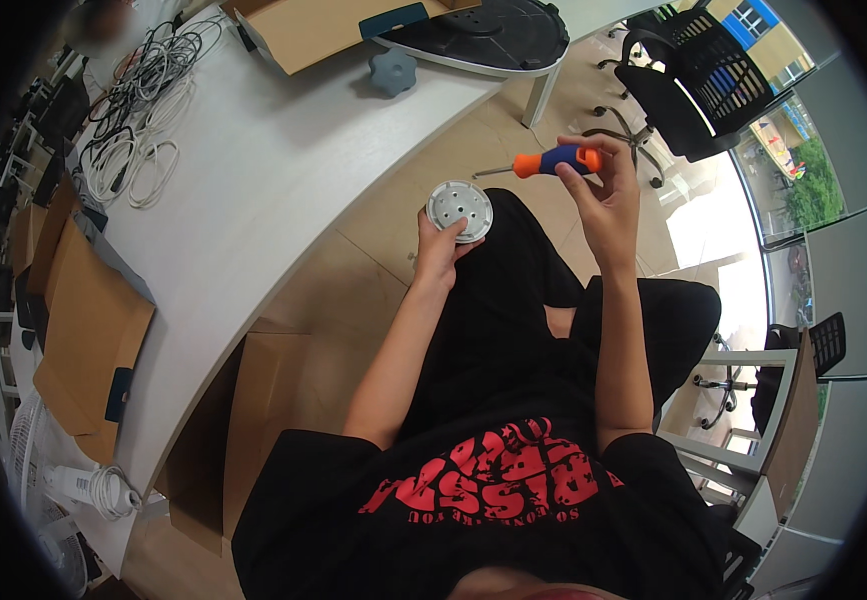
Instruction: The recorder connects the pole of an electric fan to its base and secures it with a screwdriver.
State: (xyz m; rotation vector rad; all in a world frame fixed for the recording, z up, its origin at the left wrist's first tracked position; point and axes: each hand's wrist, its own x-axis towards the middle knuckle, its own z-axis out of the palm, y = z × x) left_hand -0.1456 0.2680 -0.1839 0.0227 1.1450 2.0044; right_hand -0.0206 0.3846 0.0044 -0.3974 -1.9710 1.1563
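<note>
My left hand (436, 258) grips a round white plastic part (447, 200) by its lower edge, the thumb across its face. Several small holes show in that face, which is turned up. In my right hand (609, 205) is a screwdriver (560, 161) with a blue and orange handle, pinched between thumb and fingers. Its metal shaft points left, toward the white part, and the tip is above and apart from it. Both hands are in the air over my lap, beside the curved edge of the white table.
On the white table (254, 200) are tangled cables (139, 150), a grey lobed knob (392, 74), a black round base (484, 38) and an open cardboard box (319, 30). Another box (94, 330) sits at the left. Office chairs (694, 85) stand at the right.
</note>
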